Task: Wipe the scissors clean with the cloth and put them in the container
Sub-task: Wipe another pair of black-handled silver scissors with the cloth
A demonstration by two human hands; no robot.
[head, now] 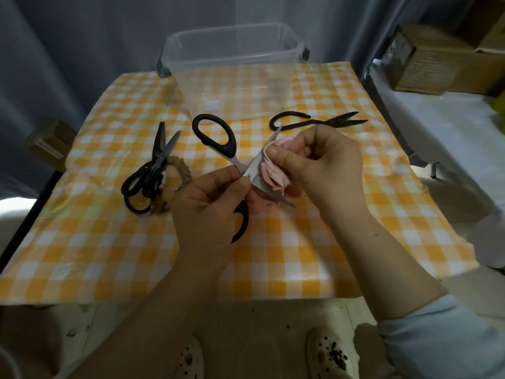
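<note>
Three pairs of scissors lie outside the container (235, 86), which stands at twelve o'clock on the table (109, 255). A black pair (153, 170) rests at nine o'clock on a woven ring (185, 170). A thin pair (322, 122) lies at one o'clock, just in front of the container. The held pair (235, 157) is at the centre, above the table, with its blades spread wide.

The left hand (207, 198) pinches it at the pivot, thumb and fingers curled round the shank. One handle loop points to eleven o'clock and the other hangs toward six. The right hand (322, 165) grips the cloth (272, 176), bunched over the blade that points to one o'clock. The other blade pokes out beneath the cloth toward four.

Wiping looks to be under way. To do it well, I judge the cloth should be drawn from pivot to tip, pressing from the blunt back so no finger runs along the edge. The left pinch needs to be firm, or the blades could swing shut on the right fingers. The second blade and the pivot come next, then closing the blades before lowering the pair into the container.
</note>
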